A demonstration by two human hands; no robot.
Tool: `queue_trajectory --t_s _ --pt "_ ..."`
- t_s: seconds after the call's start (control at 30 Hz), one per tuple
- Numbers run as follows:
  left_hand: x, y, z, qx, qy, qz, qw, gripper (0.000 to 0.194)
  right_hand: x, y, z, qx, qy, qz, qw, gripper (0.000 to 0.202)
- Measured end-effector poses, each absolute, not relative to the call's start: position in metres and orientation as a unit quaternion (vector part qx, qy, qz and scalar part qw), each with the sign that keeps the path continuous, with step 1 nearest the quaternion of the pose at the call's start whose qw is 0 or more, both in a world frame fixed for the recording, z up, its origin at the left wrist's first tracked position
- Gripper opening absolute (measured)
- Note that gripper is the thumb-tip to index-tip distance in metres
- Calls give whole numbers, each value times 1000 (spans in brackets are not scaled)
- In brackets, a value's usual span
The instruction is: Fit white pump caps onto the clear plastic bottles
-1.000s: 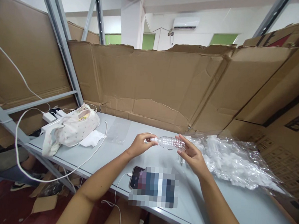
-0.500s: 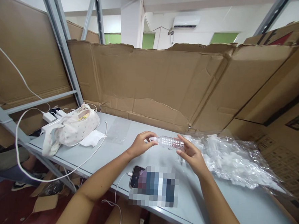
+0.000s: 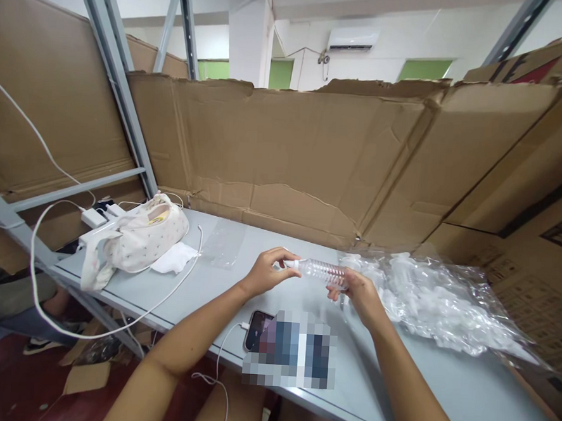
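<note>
A clear ribbed plastic bottle (image 3: 323, 272) lies sideways between my two hands, held above the grey table. Its white cap (image 3: 293, 264) points left, pinched between the thumb and fingers of my left hand (image 3: 270, 273). Around the base at the other end, my right hand (image 3: 359, 295) is closed, its fingers partly hidden behind the bottle. Below the hands, a phone (image 3: 257, 331) with a white cable plugged in lies near the table's front edge, partly covered by a blurred patch.
A clear bag of white plastic pieces (image 3: 440, 303) lies on the right of the table (image 3: 199, 301). To the left are a pale cloth bag (image 3: 146, 240), a white tissue (image 3: 176, 258), a flat clear bag (image 3: 224, 242) and a looping white cable. Cardboard (image 3: 285, 147) walls the back.
My right hand has turned and closed its fingers more tightly round the bottle's base. The bottle has shifted slightly right, and my left hand stays at the cap.
</note>
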State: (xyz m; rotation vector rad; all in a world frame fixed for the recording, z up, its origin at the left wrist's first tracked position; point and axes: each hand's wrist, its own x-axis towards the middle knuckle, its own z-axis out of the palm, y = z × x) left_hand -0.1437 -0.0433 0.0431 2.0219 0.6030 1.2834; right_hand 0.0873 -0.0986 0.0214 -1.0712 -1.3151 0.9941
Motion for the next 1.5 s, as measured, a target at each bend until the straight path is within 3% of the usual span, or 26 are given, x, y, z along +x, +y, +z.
queue_trajectory --t_s 0.17,0.47,0.6,0.83,1.2,1.5 --pt "-145 -42 43 778 231 494 311 26 88 -100 23 -429 -577 373 586 39" --pt "-145 -42 44 744 293 461 384 24 81 -109 34 -399 -578 361 613 56" --pt "-144 -40 43 736 289 441 424 33 79 -108 34 -392 -591 357 608 49" --pt "-141 -43 43 754 246 473 383 15 81 -101 24 -432 -573 370 590 39" --pt "-140 -38 36 720 180 499 448 22 77 -100 24 -432 -490 383 653 40" --pt "-139 -38 34 702 267 481 452 26 77 -100 22 -430 -504 384 643 42"
